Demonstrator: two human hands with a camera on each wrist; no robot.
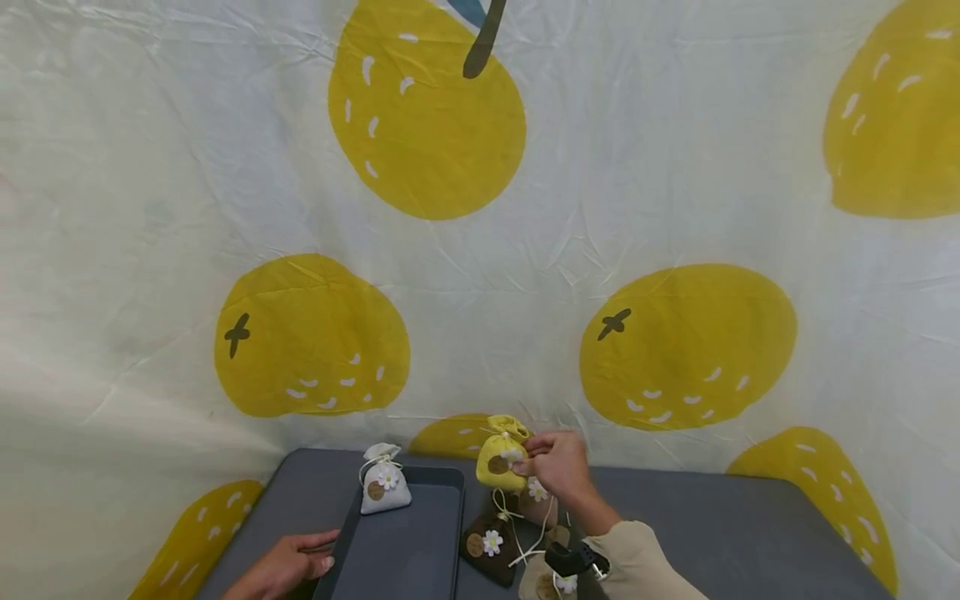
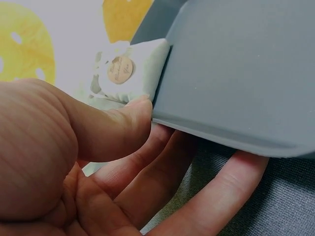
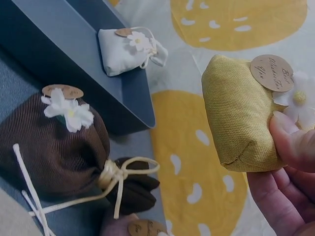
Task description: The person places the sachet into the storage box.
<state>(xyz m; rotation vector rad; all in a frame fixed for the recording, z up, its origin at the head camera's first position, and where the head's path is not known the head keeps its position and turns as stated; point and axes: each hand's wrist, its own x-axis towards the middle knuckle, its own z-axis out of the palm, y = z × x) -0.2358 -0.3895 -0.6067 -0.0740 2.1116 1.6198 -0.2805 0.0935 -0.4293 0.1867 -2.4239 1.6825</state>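
My right hand (image 1: 561,468) pinches a yellow drawstring pouch (image 1: 501,462) by its side, raised above the other pouches. In the right wrist view, the thumb lies by the white flower of this yellow pouch (image 3: 241,113), near its round tag. My left hand (image 1: 288,562) holds the left edge of a dark grey tray (image 1: 401,542). The left wrist view shows its fingers (image 2: 211,201) under the tray's rim (image 2: 221,137) and the thumb close to the rim. A white pouch (image 1: 386,483) with a flower and tag leans at the tray's far left corner.
Right of the tray, a dark brown pouch (image 1: 491,546) lies on the grey table (image 1: 720,533). A pinkish pouch (image 1: 538,508) and a beige pouch (image 1: 536,579) are beside it, partly hidden by my right arm. Behind the table hangs a fruit-print cloth (image 1: 495,292).
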